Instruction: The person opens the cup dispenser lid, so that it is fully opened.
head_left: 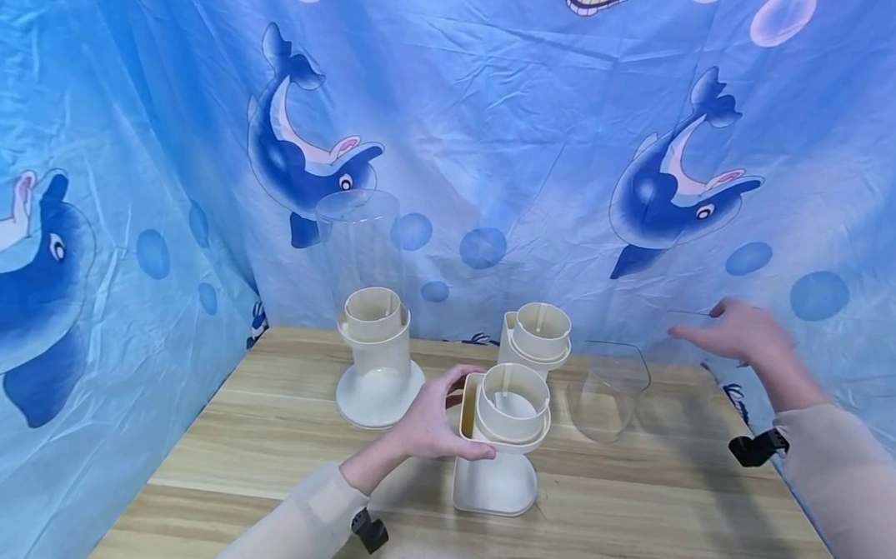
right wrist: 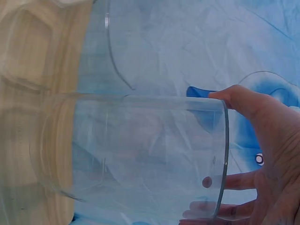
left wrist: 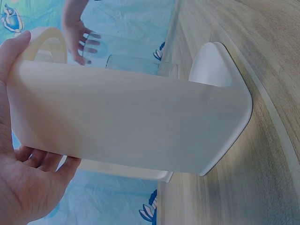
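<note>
- Left hand [head_left: 430,420] gripped the front cream stand [head_left: 501,436].
- Right hand [head_left: 739,330] gripped a clear tube [right wrist: 140,154], right of the stand.
- Risk: thin-rim hold; tube could slip.

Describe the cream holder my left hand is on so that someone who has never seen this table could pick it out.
On the wooden table in front of the dolphin curtain stand three cream holders. Yours is the cream holder nearest the front edge, gripped near its top by the left hand. Unlike the back-left holder, it has no clear tube on top, and it stands in front of the back-middle holder.
</note>
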The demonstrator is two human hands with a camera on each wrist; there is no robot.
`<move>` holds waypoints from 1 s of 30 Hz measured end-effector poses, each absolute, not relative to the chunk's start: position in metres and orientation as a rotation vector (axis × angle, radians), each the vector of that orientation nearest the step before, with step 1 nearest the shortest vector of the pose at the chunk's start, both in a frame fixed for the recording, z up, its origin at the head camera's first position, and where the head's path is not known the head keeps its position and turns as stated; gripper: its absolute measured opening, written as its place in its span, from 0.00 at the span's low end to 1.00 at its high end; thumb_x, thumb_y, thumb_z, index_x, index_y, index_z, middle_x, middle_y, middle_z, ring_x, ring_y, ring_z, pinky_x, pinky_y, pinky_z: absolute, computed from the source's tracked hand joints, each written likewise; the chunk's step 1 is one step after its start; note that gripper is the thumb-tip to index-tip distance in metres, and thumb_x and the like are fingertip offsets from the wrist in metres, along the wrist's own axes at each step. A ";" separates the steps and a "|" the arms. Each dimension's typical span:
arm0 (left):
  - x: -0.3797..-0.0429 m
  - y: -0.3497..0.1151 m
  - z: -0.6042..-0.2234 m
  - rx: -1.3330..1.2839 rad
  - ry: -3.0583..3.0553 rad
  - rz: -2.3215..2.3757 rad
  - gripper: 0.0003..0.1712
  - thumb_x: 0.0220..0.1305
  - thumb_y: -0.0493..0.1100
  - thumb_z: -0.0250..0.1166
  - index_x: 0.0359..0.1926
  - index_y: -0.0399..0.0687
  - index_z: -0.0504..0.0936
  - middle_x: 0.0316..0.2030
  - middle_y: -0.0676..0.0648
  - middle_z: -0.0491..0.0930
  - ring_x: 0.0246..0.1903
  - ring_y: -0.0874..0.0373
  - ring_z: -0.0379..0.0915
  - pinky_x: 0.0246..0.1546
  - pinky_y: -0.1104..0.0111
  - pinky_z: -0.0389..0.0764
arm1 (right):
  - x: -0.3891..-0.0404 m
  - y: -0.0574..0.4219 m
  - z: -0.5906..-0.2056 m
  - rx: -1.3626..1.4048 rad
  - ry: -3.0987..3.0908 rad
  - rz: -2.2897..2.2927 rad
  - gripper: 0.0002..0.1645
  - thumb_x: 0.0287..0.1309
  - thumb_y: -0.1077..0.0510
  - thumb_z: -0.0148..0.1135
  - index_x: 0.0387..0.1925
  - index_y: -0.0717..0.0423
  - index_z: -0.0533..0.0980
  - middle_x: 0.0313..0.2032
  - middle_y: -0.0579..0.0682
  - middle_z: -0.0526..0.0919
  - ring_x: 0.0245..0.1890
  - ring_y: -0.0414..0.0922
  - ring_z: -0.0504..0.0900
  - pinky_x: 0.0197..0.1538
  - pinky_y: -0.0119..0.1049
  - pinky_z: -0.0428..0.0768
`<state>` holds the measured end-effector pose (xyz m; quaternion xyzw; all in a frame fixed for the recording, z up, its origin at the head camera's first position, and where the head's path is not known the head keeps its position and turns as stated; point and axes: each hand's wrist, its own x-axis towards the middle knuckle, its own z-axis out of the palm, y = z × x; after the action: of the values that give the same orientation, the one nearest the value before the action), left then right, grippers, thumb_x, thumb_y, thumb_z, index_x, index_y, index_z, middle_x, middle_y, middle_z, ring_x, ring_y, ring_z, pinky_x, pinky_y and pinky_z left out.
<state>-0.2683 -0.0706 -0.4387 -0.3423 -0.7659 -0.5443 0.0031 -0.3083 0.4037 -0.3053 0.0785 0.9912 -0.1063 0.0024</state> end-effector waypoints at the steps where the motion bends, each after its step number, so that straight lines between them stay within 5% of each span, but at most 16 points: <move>1: -0.268 -0.071 -0.439 -1.073 -2.403 -1.709 0.57 0.36 0.47 0.89 0.71 0.48 0.73 0.61 0.50 0.82 0.61 0.57 0.80 0.65 0.64 0.82 | -0.309 0.403 -0.307 0.249 3.107 -0.334 0.76 0.53 0.11 0.57 0.68 0.77 0.62 0.54 0.80 0.76 0.35 0.60 0.82 0.26 0.44 0.78; 10: -0.269 -0.071 -0.439 -1.068 -2.405 -1.700 0.57 0.36 0.46 0.89 0.71 0.47 0.72 0.61 0.50 0.82 0.60 0.57 0.81 0.65 0.63 0.83 | -0.314 0.401 -0.319 0.201 3.086 -0.337 0.74 0.55 0.13 0.57 0.68 0.80 0.63 0.60 0.85 0.71 0.48 0.72 0.81 0.29 0.47 0.81; 21: -0.270 -0.069 -0.440 -1.087 -2.371 -1.693 0.57 0.36 0.47 0.89 0.70 0.49 0.73 0.60 0.50 0.83 0.59 0.57 0.82 0.65 0.59 0.83 | -0.317 0.403 -0.335 0.194 3.031 -0.339 0.76 0.55 0.12 0.56 0.70 0.79 0.60 0.62 0.86 0.69 0.50 0.76 0.80 0.28 0.45 0.80; 30: -0.270 -0.070 -0.440 -1.104 -2.358 -1.688 0.57 0.36 0.47 0.89 0.70 0.47 0.73 0.61 0.48 0.82 0.59 0.57 0.82 0.65 0.56 0.84 | -0.320 0.404 -0.346 0.199 3.025 -0.372 0.77 0.53 0.11 0.58 0.69 0.80 0.62 0.62 0.85 0.70 0.45 0.70 0.83 0.27 0.45 0.80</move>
<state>-0.2704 -0.0700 -0.4400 -0.3556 -0.7599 -0.5439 0.0192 -0.3198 0.4039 -0.3457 0.0652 0.9895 -0.1216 0.0436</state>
